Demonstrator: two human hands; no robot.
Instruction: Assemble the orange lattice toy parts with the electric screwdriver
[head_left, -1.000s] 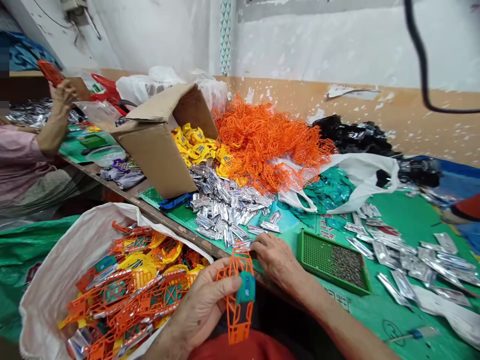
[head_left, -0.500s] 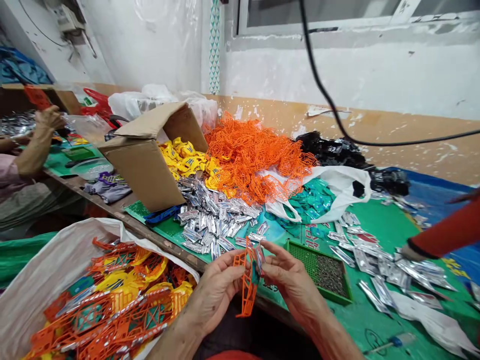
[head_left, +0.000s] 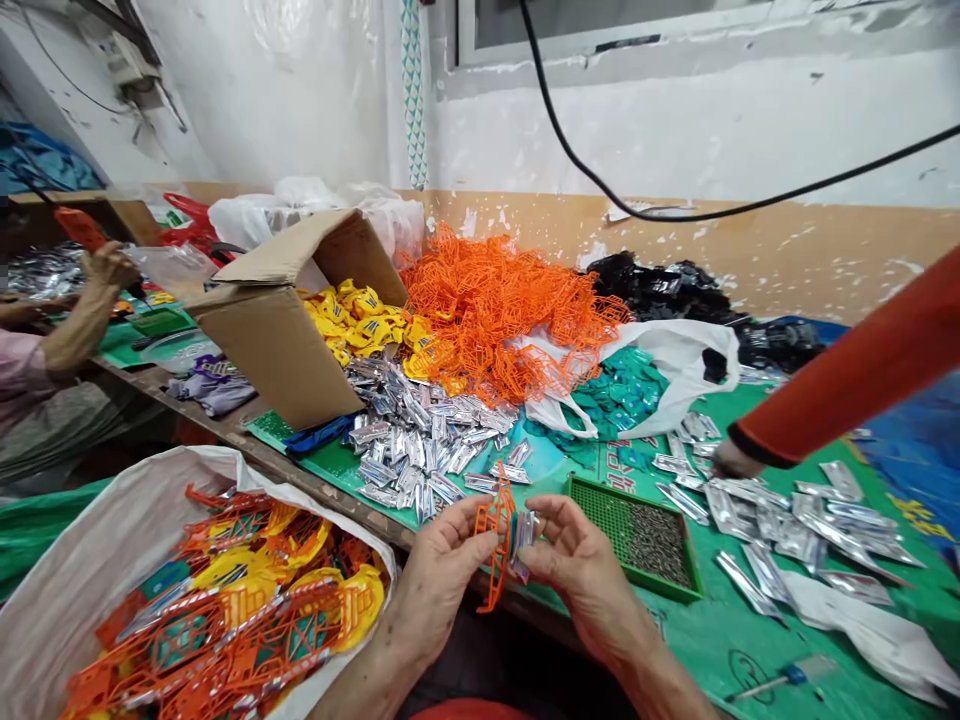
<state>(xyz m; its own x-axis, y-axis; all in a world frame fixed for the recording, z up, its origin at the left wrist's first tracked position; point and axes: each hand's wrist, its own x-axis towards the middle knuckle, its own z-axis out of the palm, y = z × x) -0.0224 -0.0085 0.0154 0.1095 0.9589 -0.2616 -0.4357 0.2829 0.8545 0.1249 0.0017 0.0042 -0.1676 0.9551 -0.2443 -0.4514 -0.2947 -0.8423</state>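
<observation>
Head cam: L fingers [head_left: 466, 527] pinch orange plastic frame [head_left: 493, 550], R fingers [head_left: 553, 515] pinch foil sachet [head_left: 525, 535].

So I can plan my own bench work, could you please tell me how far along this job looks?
It looks well along, though much remains. The white sack already holds many orange frames fitted with yellow and silver pieces. In hand, the left hand and right hand hold an orange plastic frame and a silver sachet. Left: loose orange frames, yellow pieces and silver sachets heaped on the bench.
</observation>
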